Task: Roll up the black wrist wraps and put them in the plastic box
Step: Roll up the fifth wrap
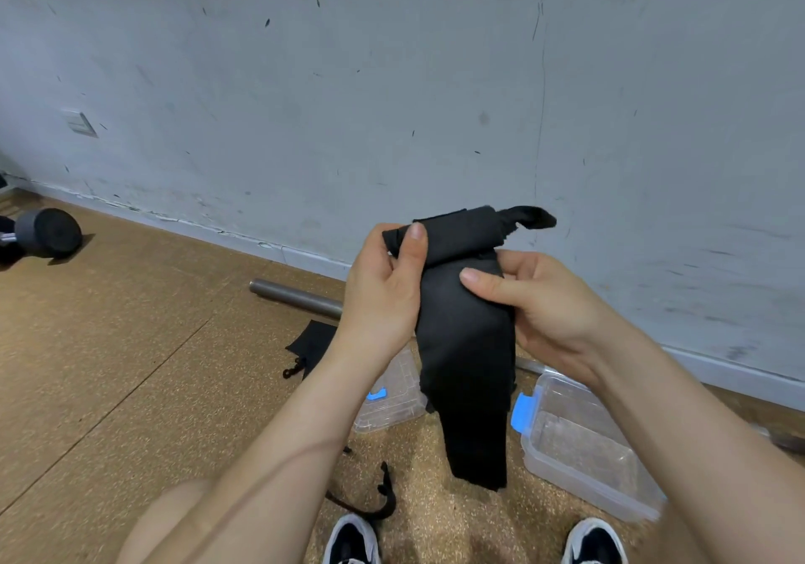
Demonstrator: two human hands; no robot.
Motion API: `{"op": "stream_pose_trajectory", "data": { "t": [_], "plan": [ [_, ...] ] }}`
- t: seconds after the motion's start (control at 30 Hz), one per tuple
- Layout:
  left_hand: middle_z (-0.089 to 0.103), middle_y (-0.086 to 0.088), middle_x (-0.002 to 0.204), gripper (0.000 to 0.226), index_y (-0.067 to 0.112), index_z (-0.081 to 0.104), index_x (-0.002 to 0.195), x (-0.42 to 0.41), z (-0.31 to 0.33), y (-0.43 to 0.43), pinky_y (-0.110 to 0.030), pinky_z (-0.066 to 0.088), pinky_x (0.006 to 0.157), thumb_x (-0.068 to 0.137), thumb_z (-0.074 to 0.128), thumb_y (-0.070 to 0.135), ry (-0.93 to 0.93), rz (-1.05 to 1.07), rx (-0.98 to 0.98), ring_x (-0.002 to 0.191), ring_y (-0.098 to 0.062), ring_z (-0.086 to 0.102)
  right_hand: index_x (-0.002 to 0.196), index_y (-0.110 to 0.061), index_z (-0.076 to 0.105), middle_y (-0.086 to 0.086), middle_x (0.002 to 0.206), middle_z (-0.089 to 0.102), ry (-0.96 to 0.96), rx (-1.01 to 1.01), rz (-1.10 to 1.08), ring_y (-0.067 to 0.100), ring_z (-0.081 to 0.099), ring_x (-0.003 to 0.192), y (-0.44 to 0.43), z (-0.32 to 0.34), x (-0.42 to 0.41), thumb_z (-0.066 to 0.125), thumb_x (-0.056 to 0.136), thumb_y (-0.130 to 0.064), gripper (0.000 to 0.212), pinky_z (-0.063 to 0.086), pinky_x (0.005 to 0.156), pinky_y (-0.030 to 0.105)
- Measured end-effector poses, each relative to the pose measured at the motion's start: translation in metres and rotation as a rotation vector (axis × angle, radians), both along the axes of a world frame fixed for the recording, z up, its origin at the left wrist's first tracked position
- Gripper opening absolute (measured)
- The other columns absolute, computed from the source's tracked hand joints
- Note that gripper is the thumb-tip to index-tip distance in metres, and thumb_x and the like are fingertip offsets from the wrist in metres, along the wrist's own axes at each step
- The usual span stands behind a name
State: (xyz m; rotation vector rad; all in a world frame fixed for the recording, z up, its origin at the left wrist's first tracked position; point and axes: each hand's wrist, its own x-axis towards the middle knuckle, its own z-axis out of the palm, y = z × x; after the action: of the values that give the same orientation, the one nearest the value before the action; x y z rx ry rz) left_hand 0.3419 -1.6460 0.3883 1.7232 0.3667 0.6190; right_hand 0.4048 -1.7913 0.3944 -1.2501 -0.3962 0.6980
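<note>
At the far left a dark round-headed dumbbell [48, 232] lies on the cork-patterned floor [152, 367], its other end cut off by the frame edge. A grey metal bar [296, 293] runs along the wall and disappears behind the left hand [383, 289]. Below it, a black cloth pouch with a drawstring [311, 341] is partly hidden by the left forearm, as is a flat clear plastic lid with a blue clip [392, 402]. A thin black strap [374, 498] lies near the shoes; what it belongs to is hard to tell.

Both hands hold the black fabric wrist wrap [466, 346] up in the air between them. The left thumb clamps the rolled top end. The right hand [549, 302] presses its thumb on the front, just below the roll. The fingers behind are hidden. The loose tail hangs down. To the right, the clear plastic box with a blue clip [583, 446] stands open on the floor, its far side covered by the right forearm.
</note>
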Motion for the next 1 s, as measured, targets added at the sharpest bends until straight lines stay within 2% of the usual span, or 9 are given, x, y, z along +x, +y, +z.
{"op": "stream_pose_trajectory", "data": {
  "t": [0.1,0.2,0.37,0.47,0.57,0.7,0.87,0.93,1.0],
  "plan": [
    [0.067,-0.007,0.09,0.017,0.028,0.058,0.095,-0.001,0.002,0.002,-0.039,0.055,0.077,0.098,0.053,0.043,-0.011,-0.022,0.116,0.081,-0.014,0.064,0.101,0.002,0.069,0.016,0.095,0.076,-0.087,-0.047,-0.105,0.023,0.074,0.087,0.005,-0.003,-0.001,0.059,0.093,-0.004,0.014,0.059,0.072,0.025],
    [0.062,0.009,0.074,0.009,0.027,0.062,0.091,-0.005,0.011,0.008,-0.018,0.047,0.062,0.091,0.068,0.033,-0.016,-0.066,0.2,0.065,0.0,0.055,0.087,-0.004,0.068,0.003,0.075,0.075,-0.16,-0.089,-0.14,0.012,0.072,0.071,0.005,-0.001,-0.001,0.052,0.099,-0.005,0.02,0.053,0.06,0.018],
    [0.063,0.005,0.068,0.027,0.036,0.068,0.094,-0.013,0.019,0.017,-0.014,0.046,0.059,0.076,0.084,0.023,0.049,-0.179,0.252,0.061,-0.002,0.057,0.078,-0.008,0.064,-0.007,0.059,0.068,-0.215,-0.185,-0.138,0.002,0.065,0.056,0.002,-0.002,0.002,0.05,0.1,-0.004,0.026,0.046,0.052,0.013],
    [0.069,0.002,0.074,0.033,0.036,0.069,0.098,-0.015,0.017,0.018,-0.015,0.047,0.065,0.077,0.082,0.014,-0.001,-0.217,0.298,0.069,-0.007,0.062,0.085,-0.012,0.069,-0.006,0.073,0.074,-0.244,-0.218,-0.121,0.004,0.07,0.071,0.003,-0.003,0.004,0.051,0.098,-0.002,0.024,0.049,0.061,0.016],
    [0.068,0.014,0.085,0.036,0.036,0.068,0.096,-0.016,0.017,0.018,-0.008,0.044,0.072,0.079,0.078,0.007,-0.038,-0.218,0.398,0.078,-0.001,0.061,0.093,-0.017,0.072,-0.003,0.09,0.077,-0.197,-0.183,-0.09,0.01,0.072,0.089,0.002,-0.003,0.003,0.052,0.096,0.001,0.027,0.055,0.077,0.023],
    [0.069,0.016,0.092,0.038,0.037,0.068,0.096,-0.014,0.015,0.019,-0.013,0.047,0.074,0.081,0.074,0.003,-0.088,-0.211,0.445,0.084,-0.004,0.062,0.103,-0.008,0.07,0.006,0.104,0.076,-0.113,-0.098,-0.014,0.018,0.07,0.1,-0.002,-0.003,0.002,0.053,0.093,0.002,0.022,0.055,0.089,0.03],
    [0.072,0.006,0.096,0.035,0.026,0.074,0.105,-0.01,0.011,0.016,-0.016,0.048,0.08,0.078,0.074,0.002,-0.178,-0.116,0.634,0.091,-0.008,0.063,0.12,-0.001,0.066,0.015,0.117,0.071,0.043,0.085,0.023,0.023,0.068,0.11,0.001,-0.002,0.002,0.056,0.092,-0.027,0.04,0.056,0.092,0.028],
    [0.071,0.007,0.099,0.037,0.026,0.075,0.104,-0.01,0.012,0.014,-0.014,0.048,0.083,0.078,0.075,0.0,-0.156,-0.125,0.576,0.095,-0.005,0.064,0.119,0.001,0.066,0.017,0.117,0.071,0.027,0.107,-0.003,0.026,0.068,0.11,0.001,-0.003,0.003,0.055,0.093,-0.023,0.037,0.057,0.091,0.03],
    [0.071,0.007,0.102,0.037,0.027,0.074,0.103,-0.013,0.017,0.015,-0.02,0.052,0.087,0.079,0.077,0.0,-0.063,-0.225,0.344,0.099,-0.005,0.066,0.113,-0.001,0.068,0.018,0.112,0.072,-0.007,0.126,-0.01,0.026,0.07,0.105,-0.001,-0.005,0.006,0.058,0.087,-0.018,0.033,0.058,0.087,0.03]
  ]
}}
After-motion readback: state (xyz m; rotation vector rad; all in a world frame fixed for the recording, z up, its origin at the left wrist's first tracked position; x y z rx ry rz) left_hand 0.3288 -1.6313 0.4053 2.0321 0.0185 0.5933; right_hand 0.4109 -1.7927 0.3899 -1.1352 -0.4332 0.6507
